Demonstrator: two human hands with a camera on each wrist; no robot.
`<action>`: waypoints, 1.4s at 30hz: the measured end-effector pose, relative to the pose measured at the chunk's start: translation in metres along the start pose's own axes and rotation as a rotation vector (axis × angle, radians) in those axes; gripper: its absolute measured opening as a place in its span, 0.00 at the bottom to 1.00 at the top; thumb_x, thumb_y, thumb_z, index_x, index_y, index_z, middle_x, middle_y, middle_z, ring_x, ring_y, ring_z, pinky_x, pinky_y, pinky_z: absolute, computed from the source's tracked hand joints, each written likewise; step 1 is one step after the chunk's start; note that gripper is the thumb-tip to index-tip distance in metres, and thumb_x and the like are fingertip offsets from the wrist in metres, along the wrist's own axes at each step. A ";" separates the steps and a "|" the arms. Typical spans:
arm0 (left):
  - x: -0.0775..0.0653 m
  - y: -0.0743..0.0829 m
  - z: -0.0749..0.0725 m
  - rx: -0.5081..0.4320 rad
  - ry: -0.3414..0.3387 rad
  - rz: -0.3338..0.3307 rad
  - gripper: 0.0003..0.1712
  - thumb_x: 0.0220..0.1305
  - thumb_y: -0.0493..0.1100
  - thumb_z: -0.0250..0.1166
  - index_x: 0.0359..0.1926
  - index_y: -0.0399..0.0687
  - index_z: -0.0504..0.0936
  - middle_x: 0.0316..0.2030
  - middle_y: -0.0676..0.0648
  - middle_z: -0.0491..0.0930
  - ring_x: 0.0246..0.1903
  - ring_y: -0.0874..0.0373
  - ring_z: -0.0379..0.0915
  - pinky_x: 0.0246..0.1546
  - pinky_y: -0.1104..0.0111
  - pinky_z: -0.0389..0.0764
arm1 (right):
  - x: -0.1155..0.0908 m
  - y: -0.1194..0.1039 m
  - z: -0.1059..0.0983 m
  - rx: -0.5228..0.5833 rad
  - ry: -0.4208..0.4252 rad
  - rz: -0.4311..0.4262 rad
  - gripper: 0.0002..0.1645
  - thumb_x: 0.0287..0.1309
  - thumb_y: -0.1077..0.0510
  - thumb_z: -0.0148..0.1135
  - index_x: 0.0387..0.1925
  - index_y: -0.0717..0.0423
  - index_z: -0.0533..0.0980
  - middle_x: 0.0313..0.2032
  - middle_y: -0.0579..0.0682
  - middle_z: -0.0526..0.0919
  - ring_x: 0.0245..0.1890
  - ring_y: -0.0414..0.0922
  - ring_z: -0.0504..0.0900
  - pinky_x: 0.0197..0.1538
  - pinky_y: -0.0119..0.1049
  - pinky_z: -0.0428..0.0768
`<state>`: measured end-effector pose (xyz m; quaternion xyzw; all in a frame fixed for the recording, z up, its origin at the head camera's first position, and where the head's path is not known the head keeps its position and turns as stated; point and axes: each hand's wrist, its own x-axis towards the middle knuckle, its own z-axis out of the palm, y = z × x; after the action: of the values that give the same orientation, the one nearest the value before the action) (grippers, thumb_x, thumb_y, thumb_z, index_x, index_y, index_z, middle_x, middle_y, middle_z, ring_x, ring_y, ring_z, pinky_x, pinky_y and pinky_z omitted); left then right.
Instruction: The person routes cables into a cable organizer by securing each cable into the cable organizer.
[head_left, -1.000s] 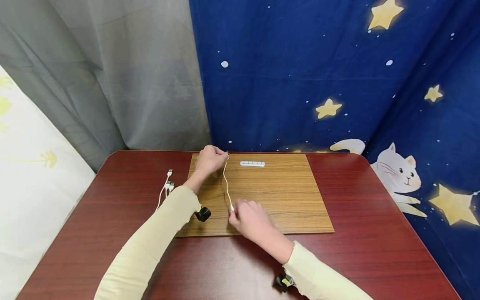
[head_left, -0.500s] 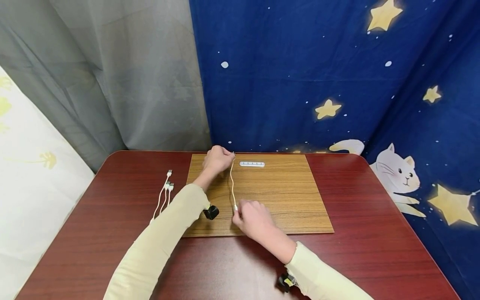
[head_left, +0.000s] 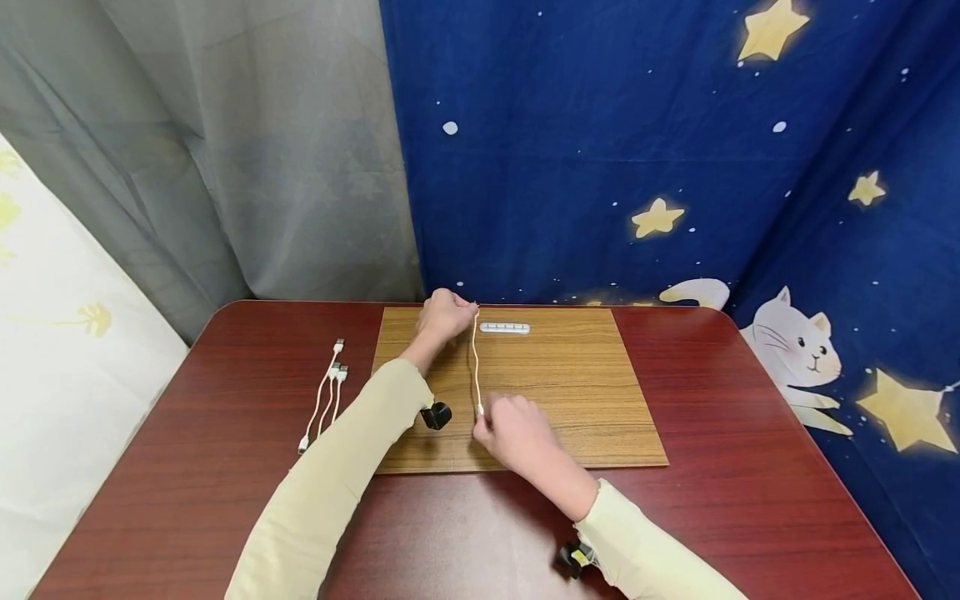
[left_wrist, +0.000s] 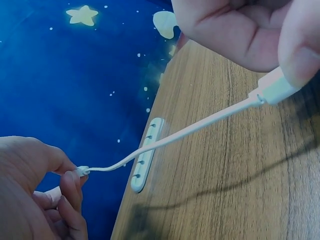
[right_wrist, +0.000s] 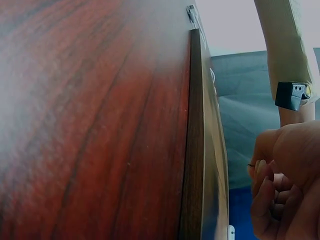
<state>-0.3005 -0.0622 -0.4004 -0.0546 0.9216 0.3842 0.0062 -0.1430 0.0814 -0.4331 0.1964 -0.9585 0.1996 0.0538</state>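
Observation:
A short white charging cable (head_left: pixel 476 358) is stretched over the wooden board between my hands. At the board's far edge, my left hand (head_left: pixel 445 317) pinches its small end between thumb and forefinger. Nearer me, my right hand (head_left: pixel 517 429) pinches the other end, a larger white plug (left_wrist: pixel 276 87) in the left wrist view. That view also shows the cable hanging above the board and casting a shadow. Just right of the cable's far end lies a white cable holder (head_left: pixel 505 328) with a row of slots. The right wrist view shows my curled right fingers (right_wrist: pixel 270 200), but no cable.
The wooden board (head_left: pixel 570 392) lies on a dark red table (head_left: pixel 720 400). To its left, several white cables (head_left: pixel 330 387) with USB plugs lie on the table. Grey and blue star-patterned curtains (head_left: pixel 600 150) hang behind. A black camera (head_left: pixel 436 415) sits on my left wrist.
Both hands have moved to the right with the cable, the left hand further than the right. The cable's far end is now beside the cable holder.

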 end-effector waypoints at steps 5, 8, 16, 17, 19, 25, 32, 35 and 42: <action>0.001 0.003 0.004 -0.027 -0.014 -0.001 0.13 0.66 0.50 0.66 0.33 0.47 0.89 0.34 0.48 0.84 0.33 0.51 0.77 0.37 0.59 0.74 | 0.001 0.003 -0.004 -0.055 -0.014 0.002 0.17 0.58 0.58 0.67 0.20 0.49 0.68 0.16 0.44 0.68 0.16 0.43 0.70 0.19 0.36 0.72; 0.002 0.002 0.007 -0.043 -0.016 0.005 0.13 0.66 0.50 0.66 0.32 0.46 0.89 0.33 0.48 0.84 0.32 0.51 0.76 0.36 0.60 0.74 | 0.002 0.004 -0.005 -0.082 -0.022 0.011 0.17 0.57 0.57 0.67 0.21 0.49 0.68 0.16 0.45 0.69 0.16 0.45 0.71 0.19 0.38 0.72; 0.005 -0.003 0.014 -0.092 -0.026 -0.017 0.12 0.65 0.47 0.65 0.31 0.45 0.88 0.23 0.49 0.79 0.26 0.52 0.73 0.35 0.62 0.73 | 0.004 0.006 -0.009 -0.111 -0.024 0.034 0.17 0.56 0.57 0.68 0.20 0.50 0.68 0.16 0.46 0.69 0.16 0.46 0.72 0.18 0.41 0.73; 0.005 -0.003 0.015 -0.104 -0.031 -0.018 0.12 0.65 0.47 0.65 0.31 0.45 0.87 0.23 0.49 0.79 0.26 0.52 0.73 0.35 0.62 0.73 | 0.005 0.006 -0.009 -0.117 -0.022 0.035 0.17 0.56 0.57 0.68 0.20 0.50 0.68 0.16 0.46 0.70 0.16 0.47 0.72 0.18 0.41 0.74; 0.006 -0.003 0.015 -0.118 -0.035 -0.014 0.12 0.65 0.46 0.65 0.31 0.44 0.87 0.24 0.48 0.79 0.28 0.52 0.74 0.37 0.62 0.74 | 0.005 0.007 -0.009 -0.126 -0.018 0.030 0.17 0.56 0.57 0.68 0.20 0.50 0.68 0.16 0.46 0.70 0.16 0.47 0.72 0.18 0.41 0.74; 0.010 -0.005 0.021 -0.139 -0.043 0.010 0.13 0.66 0.46 0.66 0.32 0.41 0.87 0.36 0.45 0.83 0.38 0.50 0.75 0.44 0.61 0.74 | 0.008 0.008 -0.014 -0.153 -0.022 0.032 0.16 0.55 0.58 0.68 0.19 0.51 0.70 0.16 0.47 0.71 0.16 0.47 0.73 0.19 0.42 0.75; 0.015 -0.009 0.026 -0.142 -0.040 0.015 0.13 0.66 0.46 0.66 0.33 0.40 0.89 0.40 0.43 0.85 0.44 0.48 0.77 0.49 0.60 0.75 | 0.014 0.010 -0.018 -0.183 -0.066 0.071 0.16 0.54 0.58 0.67 0.17 0.50 0.70 0.17 0.48 0.74 0.18 0.48 0.76 0.21 0.44 0.77; 0.017 -0.010 0.028 -0.118 -0.028 0.017 0.13 0.66 0.46 0.66 0.34 0.41 0.89 0.41 0.43 0.85 0.45 0.47 0.77 0.51 0.59 0.75 | 0.015 0.008 -0.019 -0.188 -0.086 0.086 0.16 0.54 0.59 0.67 0.16 0.49 0.70 0.17 0.47 0.73 0.18 0.47 0.75 0.22 0.43 0.77; 0.021 -0.011 0.035 -0.100 -0.021 0.003 0.13 0.66 0.49 0.66 0.34 0.45 0.89 0.43 0.45 0.85 0.46 0.48 0.78 0.49 0.59 0.75 | 0.020 0.006 -0.016 -0.220 -0.104 0.099 0.16 0.54 0.59 0.66 0.16 0.50 0.70 0.17 0.47 0.73 0.17 0.48 0.74 0.22 0.45 0.77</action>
<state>-0.3209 -0.0473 -0.4343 -0.0494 0.9012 0.4305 0.0125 -0.1633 0.0859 -0.4167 0.1517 -0.9846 0.0852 0.0155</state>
